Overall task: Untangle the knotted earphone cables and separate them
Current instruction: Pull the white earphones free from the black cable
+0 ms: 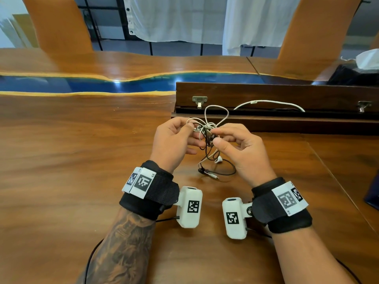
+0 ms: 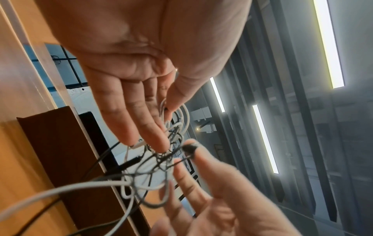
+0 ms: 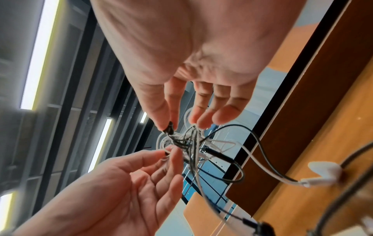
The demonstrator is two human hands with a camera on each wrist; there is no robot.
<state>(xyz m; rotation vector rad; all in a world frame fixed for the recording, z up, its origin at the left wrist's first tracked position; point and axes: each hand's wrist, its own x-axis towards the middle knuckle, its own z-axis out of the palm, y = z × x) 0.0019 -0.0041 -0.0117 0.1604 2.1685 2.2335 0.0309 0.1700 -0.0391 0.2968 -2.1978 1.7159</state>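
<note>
1. Your knot of white and black earphone cables (image 1: 206, 131) is too dense to trace single strands.
2. Your left hand (image 1: 174, 140) pinches white loops between thumb and forefinger; other fingers (image 2: 129, 115) extend loosely.
3. Your right hand (image 1: 242, 152) pinches a black earbud (image 3: 169, 127); remaining fingers are relaxed.
4. Loose ends trail onto the table (image 1: 82, 160).

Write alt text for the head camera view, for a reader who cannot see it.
Two hands hold a knot of white and black earphone cables above a wooden table: the left hand pinches white strands, the right hand pinches a black part. Loose ends, with a white earbud, trail onto the table.
</note>
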